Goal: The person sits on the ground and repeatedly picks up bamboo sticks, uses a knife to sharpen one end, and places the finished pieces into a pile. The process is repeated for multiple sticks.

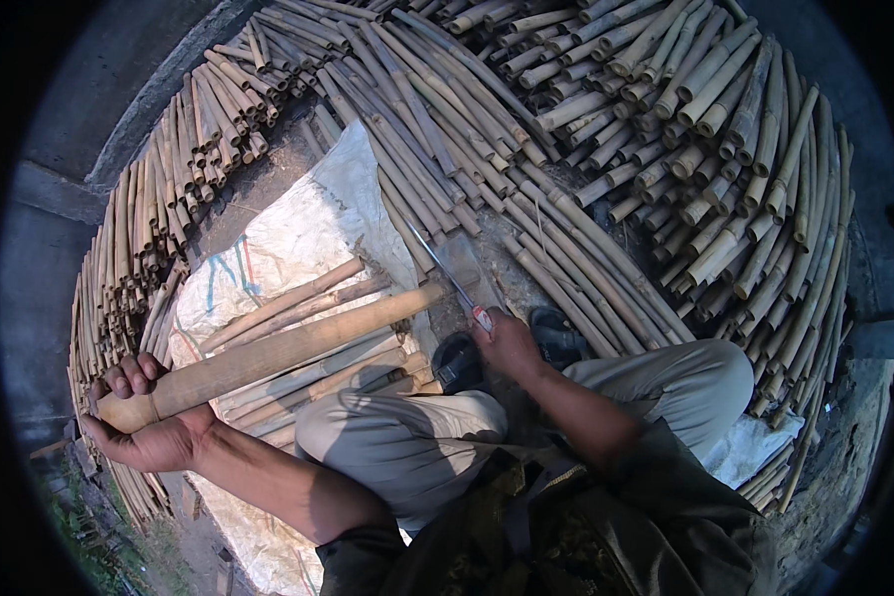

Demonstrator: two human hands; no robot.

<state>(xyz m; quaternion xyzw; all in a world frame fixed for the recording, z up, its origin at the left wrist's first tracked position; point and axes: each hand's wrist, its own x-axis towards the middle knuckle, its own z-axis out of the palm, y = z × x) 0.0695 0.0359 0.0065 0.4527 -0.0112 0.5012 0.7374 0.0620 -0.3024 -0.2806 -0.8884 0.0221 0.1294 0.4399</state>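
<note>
My left hand [144, 417] grips the near end of a thick bamboo pole [288, 348] that reaches up and right across my knees. My right hand [507, 343] holds the red-and-white handle of a knife [447, 273], whose thin blade points away toward the bamboo stacks. Under the pole, several more cut bamboo lengths [298, 303] lie on a white woven sack [288, 233].
Stacks of cut bamboo pieces [666, 129] ring the spot from left round the far side to the right. My bent knees in grey trousers [417, 437] and dark sandals [556, 333] sit in the middle. A concrete edge [60, 189] runs along the left.
</note>
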